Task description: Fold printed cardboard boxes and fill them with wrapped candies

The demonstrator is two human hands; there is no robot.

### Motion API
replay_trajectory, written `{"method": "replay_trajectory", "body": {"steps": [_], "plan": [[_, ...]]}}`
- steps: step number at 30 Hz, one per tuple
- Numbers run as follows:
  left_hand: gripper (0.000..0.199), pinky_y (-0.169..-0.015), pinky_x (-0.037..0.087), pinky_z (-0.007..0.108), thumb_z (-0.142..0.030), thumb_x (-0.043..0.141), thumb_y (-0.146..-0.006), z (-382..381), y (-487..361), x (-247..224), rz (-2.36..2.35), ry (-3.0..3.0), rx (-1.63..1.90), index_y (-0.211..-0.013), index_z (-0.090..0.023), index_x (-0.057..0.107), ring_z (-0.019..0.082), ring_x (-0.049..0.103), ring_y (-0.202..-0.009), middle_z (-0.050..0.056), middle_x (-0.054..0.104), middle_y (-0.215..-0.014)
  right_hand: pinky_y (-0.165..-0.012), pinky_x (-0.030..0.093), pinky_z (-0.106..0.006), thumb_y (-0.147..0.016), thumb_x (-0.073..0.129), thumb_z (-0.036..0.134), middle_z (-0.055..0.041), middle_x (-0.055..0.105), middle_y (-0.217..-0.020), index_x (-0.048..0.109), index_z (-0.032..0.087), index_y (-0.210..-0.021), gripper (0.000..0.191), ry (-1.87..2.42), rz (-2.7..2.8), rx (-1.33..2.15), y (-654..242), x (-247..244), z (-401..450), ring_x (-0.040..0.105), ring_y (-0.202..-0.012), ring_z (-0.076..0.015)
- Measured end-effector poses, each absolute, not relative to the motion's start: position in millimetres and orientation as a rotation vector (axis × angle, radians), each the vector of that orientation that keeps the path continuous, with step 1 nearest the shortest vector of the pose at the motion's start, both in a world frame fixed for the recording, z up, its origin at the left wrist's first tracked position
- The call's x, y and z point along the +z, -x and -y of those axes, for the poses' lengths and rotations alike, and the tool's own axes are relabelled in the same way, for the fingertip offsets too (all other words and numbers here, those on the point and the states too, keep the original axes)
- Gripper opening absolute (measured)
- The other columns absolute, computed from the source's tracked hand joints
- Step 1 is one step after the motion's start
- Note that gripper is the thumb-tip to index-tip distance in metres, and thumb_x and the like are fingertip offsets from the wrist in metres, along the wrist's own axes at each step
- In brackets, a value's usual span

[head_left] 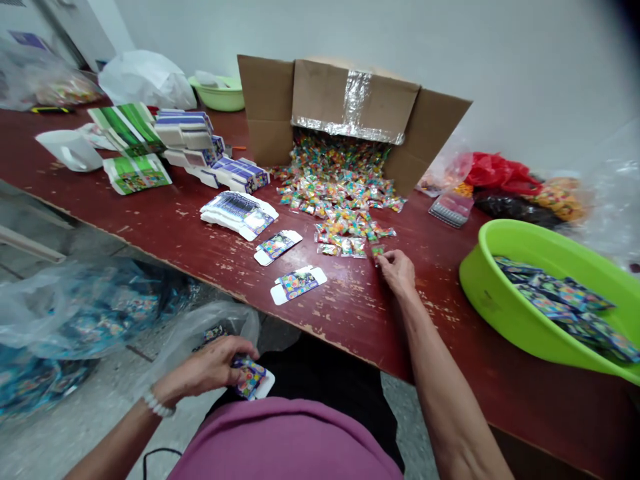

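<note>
My left hand [217, 365] is closed around a small printed carton [250, 379], held above my lap with a white flap sticking out. Over the table, my right hand [399, 270] pinches a small wrapped candy [377, 252] at the near right end of the candy pile [345, 193]. That pile spills from a cardboard box [270, 100] lying on its side. Between my hands, two open-flapped cartons [300, 283] lie on the table, one a little behind the other. Just beyond them is a stack of flattened cartons [237, 212].
A green basin [480, 293] with several dark packets stands at the right. Bundled cartons [137, 175] and a white mug [70, 150] are at the back left. Plastic bags of packets [100, 320] lie below the edge of the red table [350, 320].
</note>
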State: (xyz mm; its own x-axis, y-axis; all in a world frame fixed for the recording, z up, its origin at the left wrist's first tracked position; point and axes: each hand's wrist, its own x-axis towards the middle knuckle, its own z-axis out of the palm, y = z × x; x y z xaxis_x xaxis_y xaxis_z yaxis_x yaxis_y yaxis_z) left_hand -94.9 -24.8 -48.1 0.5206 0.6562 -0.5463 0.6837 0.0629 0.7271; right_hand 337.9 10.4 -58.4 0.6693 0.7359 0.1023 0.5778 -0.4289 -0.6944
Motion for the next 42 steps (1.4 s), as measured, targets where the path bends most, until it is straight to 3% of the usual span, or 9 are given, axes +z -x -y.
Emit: {"method": "replay_trajectory", "body": {"steps": [4,7,10,14,21,28,34,38,42], "plan": [[0.019,-0.051,0.038,0.024,-0.032,0.074,-0.067,22,109,-50,-1.116,-1.468,-0.174,-0.083,-0.023,0.069,0.017,0.054,-0.059,-0.002,0.058,-0.071,-0.071,0.048,-0.031,-0.084,0.058,0.041,-0.0059,0.068,-0.087,0.064,0.018,-0.093,0.026,1.940,0.995,0.368,-304,-46,26,0.061,-0.077,-0.0200],[0.023,-0.054,0.040,0.022,-0.039,0.067,-0.079,27,100,-42,-0.992,-1.279,0.062,-0.093,-0.024,0.059,0.016,0.058,-0.067,-0.003,0.059,-0.081,-0.069,0.047,-0.028,-0.081,0.069,0.040,-0.0021,0.067,-0.083,0.065,0.021,-0.090,0.021,1.504,1.091,0.793,-248,-33,59,0.060,-0.074,-0.0181],[0.023,-0.060,0.042,0.020,-0.037,0.064,-0.084,35,79,-28,-0.895,-1.183,0.236,-0.100,-0.024,0.054,0.014,0.059,-0.072,-0.003,0.059,-0.089,-0.070,0.047,-0.029,-0.088,0.063,0.031,-0.0025,0.068,-0.089,0.067,0.023,-0.094,0.011,1.337,1.295,0.999,-195,-21,79,0.060,-0.078,-0.0180],[0.026,-0.061,0.044,0.021,-0.035,0.064,-0.085,47,51,-17,-0.830,-1.185,0.306,-0.106,-0.025,0.054,0.011,0.054,-0.068,-0.003,0.057,-0.091,-0.072,0.046,-0.030,-0.087,0.062,0.022,-0.0021,0.067,-0.087,0.069,0.024,-0.095,0.010,1.318,1.515,0.905,-166,-17,84,0.060,-0.079,-0.0185],[0.032,-0.059,0.043,0.021,-0.037,0.064,-0.088,54,30,-20,-0.745,-1.204,0.374,-0.114,-0.024,0.053,0.011,0.050,-0.065,-0.004,0.054,-0.081,-0.064,0.046,-0.027,-0.088,0.066,0.024,-0.0010,0.072,-0.085,0.067,0.024,-0.100,0.012,1.353,1.585,0.952,-172,-13,83,0.064,-0.070,-0.0167],[0.035,-0.057,0.044,0.021,-0.036,0.067,-0.085,53,27,-27,-0.733,-1.221,0.368,-0.115,-0.022,0.054,0.009,0.049,-0.065,-0.002,0.054,-0.087,-0.067,0.047,-0.028,-0.090,0.060,0.017,-0.0014,0.072,-0.085,0.067,0.024,-0.097,0.012,1.225,1.850,0.978,-185,6,77,0.066,-0.074,-0.0176],[0.036,-0.058,0.047,0.021,-0.044,0.068,-0.085,54,18,-24,-0.704,-1.128,0.446,-0.111,-0.019,0.060,0.010,0.050,-0.066,0.000,0.056,-0.088,-0.072,0.053,-0.029,-0.085,0.069,0.021,-0.0024,0.073,-0.096,0.060,0.024,-0.109,0.025,1.294,1.469,0.924,-170,-9,77,0.069,-0.079,-0.0173],[0.049,-0.053,0.049,0.025,-0.060,0.057,-0.088,57,11,-24,-0.817,-0.896,0.520,-0.105,-0.015,0.067,0.014,0.054,-0.065,0.004,0.063,-0.084,-0.073,0.050,-0.030,-0.089,0.065,0.021,-0.0014,0.074,-0.089,0.064,0.023,-0.098,0.009,1.363,1.484,0.730,-165,-12,81,0.068,-0.078,-0.0180],[0.052,-0.048,0.048,0.024,-0.063,0.059,-0.085,60,6,-27,-0.869,-0.706,0.564,-0.097,-0.014,0.070,0.014,0.056,-0.058,0.003,0.064,-0.075,-0.081,0.042,-0.036,-0.088,0.065,0.015,-0.0016,0.074,-0.088,0.066,0.024,-0.097,0.012,1.420,1.830,0.414,-163,1,86,0.063,-0.086,-0.0222]]}}
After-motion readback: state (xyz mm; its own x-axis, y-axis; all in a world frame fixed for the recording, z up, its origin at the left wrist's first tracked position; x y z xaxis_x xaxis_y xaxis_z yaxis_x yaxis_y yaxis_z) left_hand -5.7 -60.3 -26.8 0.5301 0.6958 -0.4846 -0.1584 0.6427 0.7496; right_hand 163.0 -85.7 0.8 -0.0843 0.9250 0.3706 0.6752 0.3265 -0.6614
